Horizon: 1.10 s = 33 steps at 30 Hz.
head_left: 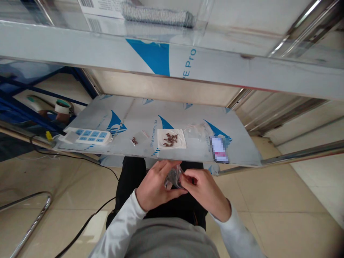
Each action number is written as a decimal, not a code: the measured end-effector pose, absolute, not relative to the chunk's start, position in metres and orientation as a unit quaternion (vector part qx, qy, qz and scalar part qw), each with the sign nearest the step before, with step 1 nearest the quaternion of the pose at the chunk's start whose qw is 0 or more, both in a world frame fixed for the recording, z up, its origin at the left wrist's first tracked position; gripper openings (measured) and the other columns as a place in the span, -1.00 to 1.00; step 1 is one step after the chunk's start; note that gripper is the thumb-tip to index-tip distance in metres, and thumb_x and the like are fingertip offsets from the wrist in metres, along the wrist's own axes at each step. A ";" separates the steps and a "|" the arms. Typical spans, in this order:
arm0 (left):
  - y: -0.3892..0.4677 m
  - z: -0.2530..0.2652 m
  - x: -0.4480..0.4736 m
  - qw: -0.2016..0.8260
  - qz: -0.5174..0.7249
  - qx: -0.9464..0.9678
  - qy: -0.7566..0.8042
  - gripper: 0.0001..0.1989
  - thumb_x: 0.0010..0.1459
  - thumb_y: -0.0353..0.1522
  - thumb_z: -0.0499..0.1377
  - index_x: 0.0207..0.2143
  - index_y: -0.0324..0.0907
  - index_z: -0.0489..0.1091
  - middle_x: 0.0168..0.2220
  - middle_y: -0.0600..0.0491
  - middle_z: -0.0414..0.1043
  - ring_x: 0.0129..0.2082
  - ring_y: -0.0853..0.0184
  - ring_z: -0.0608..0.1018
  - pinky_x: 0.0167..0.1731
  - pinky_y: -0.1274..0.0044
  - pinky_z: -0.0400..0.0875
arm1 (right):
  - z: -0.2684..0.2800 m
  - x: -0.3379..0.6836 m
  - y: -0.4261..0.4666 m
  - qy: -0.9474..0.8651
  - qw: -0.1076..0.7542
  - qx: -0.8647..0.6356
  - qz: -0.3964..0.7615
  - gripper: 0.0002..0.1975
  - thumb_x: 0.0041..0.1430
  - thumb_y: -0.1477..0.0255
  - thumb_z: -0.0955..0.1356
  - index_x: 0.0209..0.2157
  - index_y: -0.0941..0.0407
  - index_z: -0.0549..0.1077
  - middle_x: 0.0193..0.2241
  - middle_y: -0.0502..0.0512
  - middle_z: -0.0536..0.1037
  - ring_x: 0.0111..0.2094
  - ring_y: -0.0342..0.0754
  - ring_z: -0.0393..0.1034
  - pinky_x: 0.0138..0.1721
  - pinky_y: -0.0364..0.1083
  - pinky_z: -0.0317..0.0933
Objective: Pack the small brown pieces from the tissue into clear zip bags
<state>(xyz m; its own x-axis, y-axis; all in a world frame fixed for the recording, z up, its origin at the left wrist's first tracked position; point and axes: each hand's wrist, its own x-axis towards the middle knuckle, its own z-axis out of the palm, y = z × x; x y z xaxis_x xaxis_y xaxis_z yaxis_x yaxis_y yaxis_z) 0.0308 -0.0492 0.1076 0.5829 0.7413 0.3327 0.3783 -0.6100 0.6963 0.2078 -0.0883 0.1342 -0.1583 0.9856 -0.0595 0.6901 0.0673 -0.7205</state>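
Note:
Between my hands, over my lap and just below the shelf's front edge, is a small clear plastic bag (175,176). My left hand (158,184) curves round its left side, fingers above and thumb below. With thumb and fingertips, my right hand (202,188) pinches the bag's right edge. What the bag contains cannot be made out. On the shelf ahead, a pile of small dark brown pieces (171,139) rests on a white square sheet (181,144). Left of it lies another little clear bag (141,136) with a few brown pieces (134,141) at its end.
The metal shelf (139,111) carries a white power strip (92,136) at left, crumpled clear plastic bags (197,130) and a phone (219,149) at right. An upper shelf (88,46) with a grey cloth (158,16) spans above. A black cable (88,220) crosses the floor.

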 end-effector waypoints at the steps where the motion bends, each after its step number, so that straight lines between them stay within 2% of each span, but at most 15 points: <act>1: -0.050 0.109 0.031 0.285 0.323 0.841 0.328 -0.36 -0.03 -0.14 0.32 0.10 -0.09 0.30 -0.11 -0.08 0.49 -0.12 0.19 0.54 -0.09 0.39 0.44 | 0.134 0.207 -0.089 -0.688 0.231 -0.611 0.317 -0.63 0.20 0.35 0.28 -0.67 0.12 0.27 -0.70 -0.08 0.31 -0.62 -0.21 0.15 -0.56 -0.18 -0.07; 5: -0.053 0.112 0.028 0.258 0.358 0.845 0.302 -0.46 -0.02 -0.23 0.33 0.04 -0.11 0.37 -0.22 -0.06 0.54 -0.24 0.23 0.55 -0.19 0.42 0.45 | 0.134 0.203 -0.093 -0.669 0.230 -0.637 0.307 -0.63 0.22 0.31 0.28 -0.65 0.11 0.32 -0.68 -0.04 0.36 -0.62 -0.18 0.20 -0.55 -0.16 -0.01; 7: -0.055 0.113 0.028 0.260 0.396 0.826 0.305 -0.47 -0.05 -0.26 0.36 0.01 -0.10 0.40 -0.24 -0.05 0.56 -0.28 0.23 0.56 -0.22 0.42 0.45 | 0.133 0.206 -0.096 -0.659 0.264 -0.626 0.322 -0.65 0.25 0.28 0.26 -0.59 0.10 0.38 -0.63 -0.01 0.43 -0.58 -0.15 0.26 -0.51 -0.16 0.07; 8: -0.055 0.112 0.028 0.273 0.419 0.808 0.312 -0.48 -0.08 -0.28 0.38 -0.01 -0.09 0.42 -0.25 -0.04 0.56 -0.28 0.23 0.56 -0.22 0.42 0.45 | 0.131 0.208 -0.096 -0.653 0.297 -0.608 0.341 -0.68 0.26 0.25 0.26 -0.50 0.09 0.43 -0.55 0.02 0.48 -0.52 -0.12 0.33 -0.46 -0.16 0.14; 10: -0.057 0.110 0.029 0.322 0.468 0.754 0.330 -0.50 -0.12 -0.30 0.40 -0.06 -0.08 0.45 -0.24 -0.04 0.56 -0.24 0.20 0.56 -0.20 0.40 0.45 | 0.126 0.214 -0.095 -0.634 0.375 -0.549 0.394 -0.69 0.21 0.13 0.30 -0.19 0.06 0.47 -0.26 0.13 0.55 -0.24 -0.02 0.44 -0.23 -0.11 0.26; 12: -0.058 0.105 0.032 0.385 0.507 0.691 0.343 -0.53 -0.11 -0.30 0.40 -0.08 -0.07 0.48 -0.18 -0.06 0.55 -0.14 0.16 0.54 -0.13 0.37 0.45 | 0.118 0.217 -0.090 -0.619 0.430 -0.479 0.450 -0.35 0.01 0.04 0.42 0.10 0.01 0.31 0.07 0.20 0.41 0.06 0.09 0.32 0.03 -0.02 0.21; 14: -0.058 0.099 0.036 0.427 0.533 0.645 0.345 -0.54 -0.10 -0.28 0.40 -0.08 -0.06 0.49 -0.10 -0.07 0.52 -0.03 0.13 0.49 -0.03 0.31 0.41 | 0.110 0.213 -0.082 -0.614 0.438 -0.416 0.508 -0.07 -0.21 0.09 0.53 0.20 -0.03 0.17 0.20 0.19 0.26 0.19 0.14 0.18 0.16 0.04 0.10; 16: -0.055 0.094 0.040 0.436 0.545 0.628 0.346 -0.55 -0.10 -0.25 0.39 -0.09 -0.04 0.50 -0.05 -0.07 0.50 0.07 0.10 0.42 0.07 0.24 0.33 | 0.104 0.205 -0.074 -0.595 0.434 -0.379 0.560 -0.06 -0.24 0.20 0.57 0.19 -0.04 0.17 0.18 0.17 0.29 0.17 0.12 0.22 0.16 0.06 0.11; 18: -0.049 0.091 0.042 0.437 0.541 0.627 0.351 -0.57 -0.09 -0.21 0.38 -0.10 -0.04 0.51 -0.02 -0.08 0.48 0.10 0.08 0.39 0.12 0.20 0.26 | 0.097 0.197 -0.066 -0.566 0.440 -0.363 0.596 -0.18 -0.14 0.25 0.54 0.15 -0.01 0.21 0.09 0.17 0.38 0.08 0.08 0.32 0.09 0.04 0.19; 22: -0.029 0.086 0.042 0.462 0.512 0.638 0.343 -0.50 -0.04 -0.11 0.32 -0.04 -0.08 0.47 0.06 -0.12 0.41 0.12 0.08 0.38 0.12 0.24 0.25 | 0.080 0.199 -0.046 -0.559 0.440 -0.381 0.590 -0.32 -0.02 0.22 0.48 0.13 0.05 0.26 -0.12 0.12 0.50 -0.15 -0.02 0.43 -0.10 -0.05 0.30; 24: -0.016 0.078 0.036 0.453 0.505 0.645 0.353 -0.46 0.04 -0.08 0.25 0.05 -0.10 0.39 0.10 -0.14 0.36 0.14 0.10 0.36 0.09 0.28 0.27 | 0.069 0.210 -0.026 -0.609 0.401 -0.432 0.531 -0.38 0.10 0.19 0.40 0.14 0.11 0.25 -0.18 0.11 0.51 -0.22 -0.06 0.44 -0.16 -0.09 0.31; 25: -0.008 0.072 0.031 0.439 0.501 0.645 0.375 -0.47 0.09 -0.08 0.21 0.06 -0.11 0.37 0.11 -0.14 0.36 0.13 0.12 0.37 0.06 0.31 0.30 | 0.064 0.217 -0.013 -0.653 0.353 -0.473 0.475 -0.42 0.17 0.18 0.35 0.15 0.14 0.24 -0.19 0.12 0.52 -0.24 -0.08 0.45 -0.19 -0.11 0.31; 28: 0.018 0.046 0.009 0.364 0.472 0.627 0.502 -0.62 0.18 -0.15 0.13 -0.04 -0.15 0.40 0.00 -0.11 0.44 -0.03 0.21 0.49 -0.09 0.40 0.38 | 0.053 0.241 0.040 -0.770 0.115 -0.580 0.241 -0.49 0.29 0.21 0.22 0.17 0.18 0.23 -0.21 0.11 0.54 -0.27 -0.12 0.45 -0.24 -0.17 0.29; 31: 0.047 0.014 -0.020 0.221 0.410 0.639 0.612 -0.67 0.13 -0.17 0.16 -0.13 -0.17 0.44 -0.17 -0.07 0.49 -0.16 0.22 0.53 -0.16 0.41 0.41 | 0.048 0.257 0.093 -0.789 -0.002 -0.597 0.144 -0.50 0.16 0.23 0.36 0.08 0.18 0.36 -0.24 0.16 0.56 -0.24 -0.04 0.45 -0.21 -0.13 0.26; 33: 0.064 -0.004 -0.036 0.150 0.378 0.646 0.646 -0.71 0.12 -0.23 0.16 -0.15 -0.19 0.45 -0.20 -0.09 0.50 -0.15 0.18 0.51 -0.08 0.35 0.39 | 0.046 0.260 0.119 -0.797 -0.050 -0.592 0.108 -0.53 0.03 0.30 0.45 -0.02 0.17 0.45 -0.20 0.23 0.55 -0.16 0.07 0.43 -0.14 -0.06 0.23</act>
